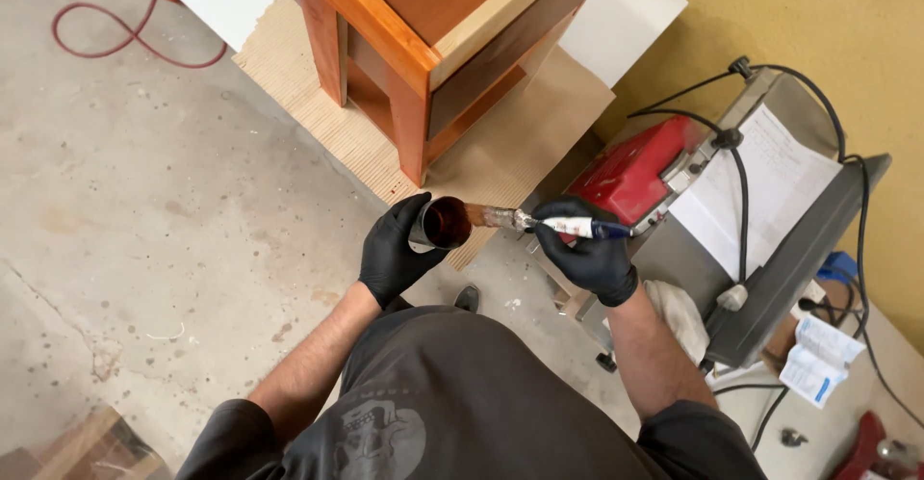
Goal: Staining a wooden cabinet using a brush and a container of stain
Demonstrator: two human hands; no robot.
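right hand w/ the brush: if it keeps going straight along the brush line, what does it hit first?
The right hand points its paintbrush left at the metal cup held by the left hand. The bristles are already at the cup's mouth, so it meets the cup first.

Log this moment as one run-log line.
left hand: holds metal cup of brown stain | right hand: holds brush, bristles at cup rim | ahead: orange-brown wooden cabinet on cardboard

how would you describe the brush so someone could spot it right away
Start at the orange-stained wooden cabinet standing on cardboard. Just below it, two black-gloved hands meet: the right hand holds the paintbrush, its brown-wet bristles dipping into the small metal can in the left hand.
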